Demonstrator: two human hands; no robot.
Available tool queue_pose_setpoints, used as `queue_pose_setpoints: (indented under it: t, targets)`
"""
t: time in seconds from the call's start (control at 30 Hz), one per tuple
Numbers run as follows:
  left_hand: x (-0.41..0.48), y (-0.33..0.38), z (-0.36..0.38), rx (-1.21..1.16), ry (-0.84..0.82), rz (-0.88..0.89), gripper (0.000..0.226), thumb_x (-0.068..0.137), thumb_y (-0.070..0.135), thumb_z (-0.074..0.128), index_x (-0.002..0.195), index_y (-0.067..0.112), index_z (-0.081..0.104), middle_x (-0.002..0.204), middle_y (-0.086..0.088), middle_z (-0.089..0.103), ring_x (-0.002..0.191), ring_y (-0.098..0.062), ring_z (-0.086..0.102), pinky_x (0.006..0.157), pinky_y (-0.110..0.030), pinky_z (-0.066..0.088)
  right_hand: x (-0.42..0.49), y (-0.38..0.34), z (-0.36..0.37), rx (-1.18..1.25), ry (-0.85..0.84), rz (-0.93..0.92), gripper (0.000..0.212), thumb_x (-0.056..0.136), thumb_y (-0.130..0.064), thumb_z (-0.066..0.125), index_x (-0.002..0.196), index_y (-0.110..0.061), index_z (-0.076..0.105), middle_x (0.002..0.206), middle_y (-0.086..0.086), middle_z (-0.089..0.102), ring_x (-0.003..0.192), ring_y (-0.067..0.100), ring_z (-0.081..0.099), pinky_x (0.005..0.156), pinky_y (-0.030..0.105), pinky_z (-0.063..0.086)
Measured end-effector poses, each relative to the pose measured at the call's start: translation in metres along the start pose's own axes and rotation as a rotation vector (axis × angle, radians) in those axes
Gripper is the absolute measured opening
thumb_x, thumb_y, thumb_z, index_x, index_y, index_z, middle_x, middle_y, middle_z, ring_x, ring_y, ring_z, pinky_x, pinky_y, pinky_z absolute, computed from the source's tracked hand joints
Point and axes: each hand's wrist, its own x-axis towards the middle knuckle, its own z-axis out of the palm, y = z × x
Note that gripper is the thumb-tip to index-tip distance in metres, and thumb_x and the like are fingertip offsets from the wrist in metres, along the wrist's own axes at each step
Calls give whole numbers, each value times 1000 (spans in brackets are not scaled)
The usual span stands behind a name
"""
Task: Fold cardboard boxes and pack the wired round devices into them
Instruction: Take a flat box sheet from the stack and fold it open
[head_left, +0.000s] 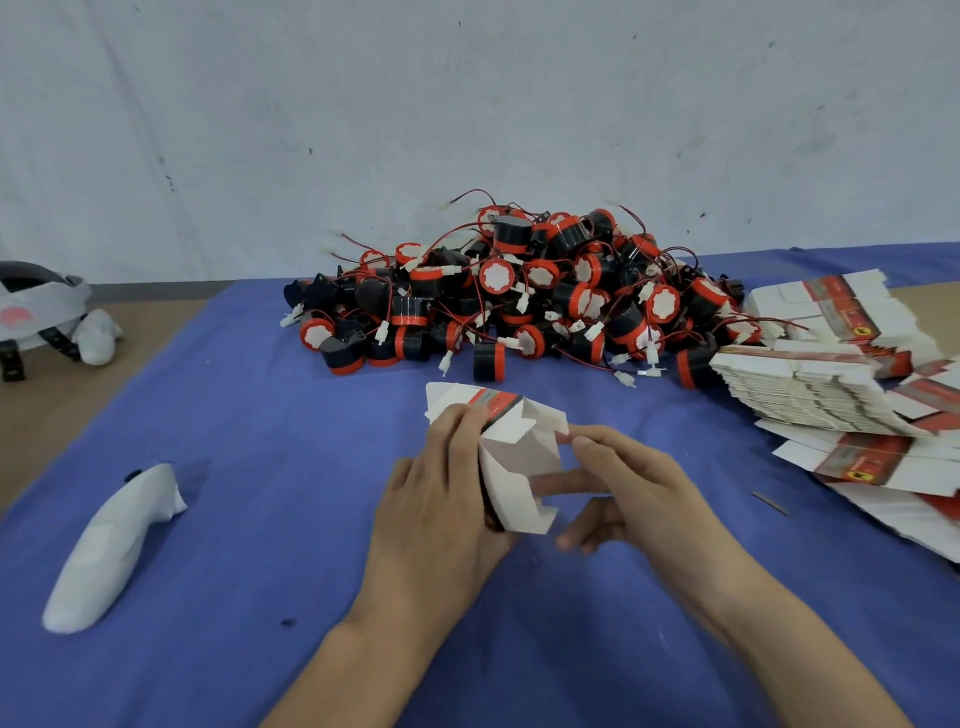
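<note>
**Both hands on a half-folded box, centre of worktop**

I see the cardboard box (511, 467) partly opened and held just above the blue-covered worktop (260, 415), near the front edge of the pile of wired round devices (519, 296). The left hand (441, 499) grips the box's left side, fingers curled over its top. The right hand (634, 493) pinches a right-side flap, thumb on top and index finger reaching into the opening. Stacks of flat unfolded boxes (810, 384) lie to the right, touching the pile. A white wrapped handheld object (111, 545) lies well apart at the left. A headset (36, 312) sits far left.
</note>
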Motion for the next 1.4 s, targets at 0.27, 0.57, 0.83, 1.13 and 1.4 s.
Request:
queue_pose_setpoints:
  t: [0.27, 0.57, 0.83, 1.13, 1.4]
  targets:
    - [4, -6, -23, -546, -47, -393, 36, 77, 64, 60, 106, 57, 40, 89, 27, 58, 80, 1, 59, 63, -9, 43, -4, -9, -9, -57, 166, -273, 27, 94, -50, 50, 101, -38, 73, 57, 0, 55, 48, 16, 50, 58, 22, 49]
    - [-13, -10, -10, -160, -423, -340, 84, 66, 83, 41, 138, 45, 19, 137, 18, 26, 129, -9, 37, 94, -26, 35, 28, 24, -12, 189, 348, 260, 25, 99, -21, 57, 124, -20, 59, 101, 4, 60, 92, 19, 63, 84, 32, 58]
    - [-12, -18, 1, -189, -639, -347, 113, 60, 80, 58, 148, 45, -3, 150, 11, 18, 140, -20, 24, 111, -34, 28, 25, 22, 4, 6, 34, 292, 19, 103, -30, 52, 110, -25, 69, 88, -3, 77, 71, 12, 69, 58, 24, 53]
    - [-12, -18, 4, -239, -551, -167, 104, 70, 67, 61, 147, 44, -4, 144, 28, 12, 129, -1, 19, 101, -20, 21, 29, 20, 15, -107, 66, 146, 22, 97, -33, 59, 89, -22, 76, 78, -10, 73, 65, 2, 63, 57, 17, 48]
    - [-17, -17, 8, -190, -555, -126, 108, 70, 72, 54, 151, 40, -9, 161, 12, 4, 147, -11, 13, 117, -29, 17, 27, 21, 11, -251, 85, 306, 35, 97, -31, 55, 80, -9, 75, 58, -4, 63, 46, 8, 50, 45, 19, 40]
